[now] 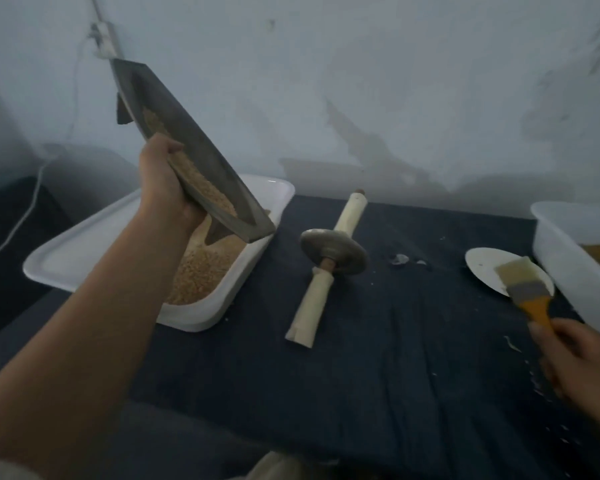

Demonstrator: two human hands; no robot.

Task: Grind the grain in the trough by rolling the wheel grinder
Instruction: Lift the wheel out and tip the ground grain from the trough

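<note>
Your left grip (167, 188) clasps the probably heavy, rigid trough (191, 143) mid-length; your right grip (575, 358) holds the brush (530, 292).

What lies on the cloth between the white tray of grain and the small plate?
The wheel grinder lies there on the dark cloth, with a few pale scraps nearer the plate; the head view shows it.

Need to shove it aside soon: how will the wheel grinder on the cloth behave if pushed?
The wheel grinder probably rolls or pivots: it rests on the edge of its round disc. The metal-looking disc suggests weight at the middle. The dark cloth may damp rolling.
</note>
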